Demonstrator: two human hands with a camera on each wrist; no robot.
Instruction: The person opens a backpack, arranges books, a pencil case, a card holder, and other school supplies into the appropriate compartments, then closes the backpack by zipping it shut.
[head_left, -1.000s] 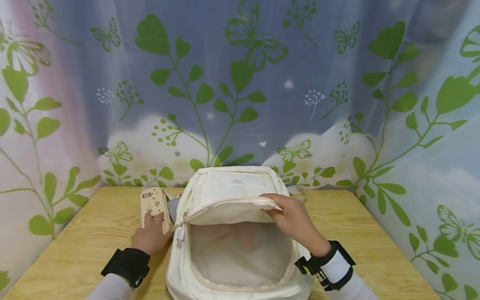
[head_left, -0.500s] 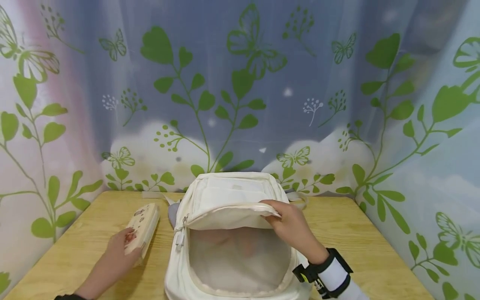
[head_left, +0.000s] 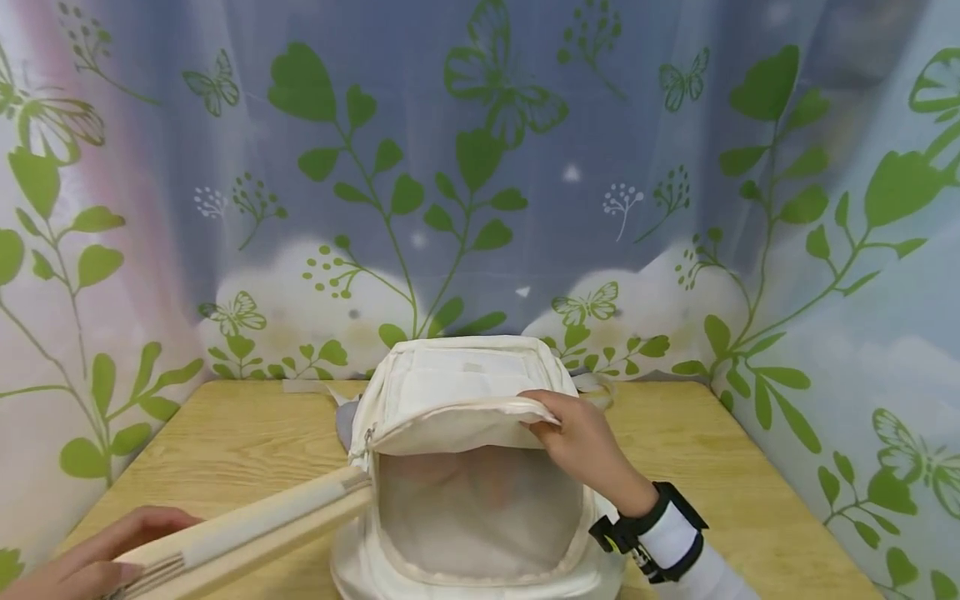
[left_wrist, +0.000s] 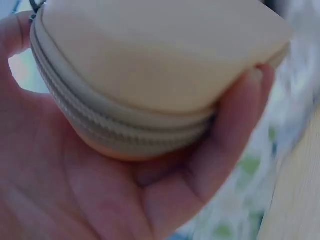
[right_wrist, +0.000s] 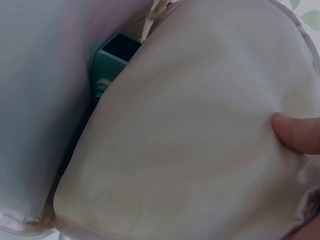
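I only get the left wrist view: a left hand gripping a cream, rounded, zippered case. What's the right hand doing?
Observer: In the head view, the right hand holds up the pale fabric flap of a cream fabric backpack.
Operator: And where does the far end of my case sit?
Observer: It overlaps the backpack's left edge in the head view; whether they touch, I can't tell.
Operator: Anything showing past the flap?
Observer: The right wrist view shows a teal, box-shaped object with a dark top.

Cream backpack (head_left: 465,371); cream case (head_left: 262,525), near left, beige zip (left_wrist: 125,131); yellow wood-grain table (head_left: 697,475); far blue-grey curtain (head_left: 637,125), green leaves (head_left: 302,83), butterflies (head_left: 517,104).
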